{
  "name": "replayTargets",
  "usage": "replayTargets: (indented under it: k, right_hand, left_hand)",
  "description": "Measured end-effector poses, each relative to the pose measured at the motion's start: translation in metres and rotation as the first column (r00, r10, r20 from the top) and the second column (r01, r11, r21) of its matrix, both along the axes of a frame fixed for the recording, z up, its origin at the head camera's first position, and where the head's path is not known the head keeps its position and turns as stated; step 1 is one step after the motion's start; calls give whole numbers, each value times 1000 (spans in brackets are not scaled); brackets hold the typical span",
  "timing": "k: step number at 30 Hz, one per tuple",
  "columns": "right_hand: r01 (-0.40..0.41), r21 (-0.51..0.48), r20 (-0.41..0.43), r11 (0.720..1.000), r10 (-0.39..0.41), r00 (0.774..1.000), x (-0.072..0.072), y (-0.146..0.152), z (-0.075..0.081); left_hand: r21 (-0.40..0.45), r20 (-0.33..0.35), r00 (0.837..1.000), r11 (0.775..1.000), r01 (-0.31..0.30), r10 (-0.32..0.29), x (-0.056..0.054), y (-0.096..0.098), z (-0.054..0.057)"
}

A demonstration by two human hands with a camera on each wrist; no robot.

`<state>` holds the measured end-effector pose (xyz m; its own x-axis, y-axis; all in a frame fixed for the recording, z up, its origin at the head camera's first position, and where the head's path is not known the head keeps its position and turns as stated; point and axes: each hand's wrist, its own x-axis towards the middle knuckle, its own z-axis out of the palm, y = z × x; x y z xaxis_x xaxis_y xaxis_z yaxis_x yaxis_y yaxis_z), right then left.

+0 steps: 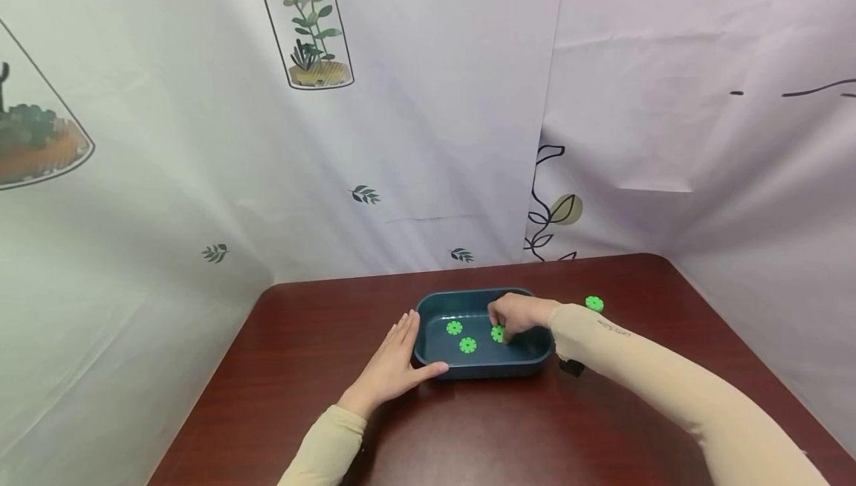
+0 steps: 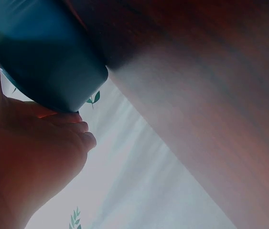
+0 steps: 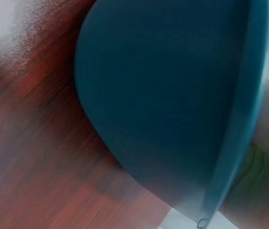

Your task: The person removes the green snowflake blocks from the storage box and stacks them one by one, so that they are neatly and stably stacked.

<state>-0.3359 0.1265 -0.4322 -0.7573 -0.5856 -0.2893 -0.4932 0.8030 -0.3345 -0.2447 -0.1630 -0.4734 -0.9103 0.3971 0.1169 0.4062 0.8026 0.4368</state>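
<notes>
Nearest the head camera, a left sleeve [image 1: 328,449] leads to the left hand [image 1: 391,365], its straight fingers along the left end of the blue tray [image 1: 481,372], thumb at the near rim, gripping nothing. With the tray's long axis running left to right, the far disc [image 1: 454,328] and near disc [image 1: 467,345] lie inside. Rightward, the green disc [image 1: 498,334] sits at the fingertips of the right hand [image 1: 520,313], clearly the nearer hand, left of and nearer the camera than its knuckles. Those fingers bend downward; whether they pinch it I cannot tell. Beyond the right sleeve [image 1: 655,374], an outer disc [image 1: 594,303] rests on the table [image 1: 301,352].
</notes>
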Motion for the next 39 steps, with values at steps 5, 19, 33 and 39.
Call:
replayTargets:
  k: [5,19,33,39]
  right_hand:
    - [-10,-41,-6,999,10,1000,3,-1,0]
    - [-25,-34,-45,999,24,999,12,-3,0]
    - [-94,-186,-87,978,79,993,7,16,16]
    - [-91,-243,-113,966,65,991,5,26,34]
  left_hand:
    - [-6,5,1000,1000,-5,5,0,-1,1]
    - [11,16,1000,1000,-10,10,2,1,2]
    - [-1,5,1000,1000,-9,9,2,0,2]
    - [-4,5,1000,1000,-12,12,2,-1,1]
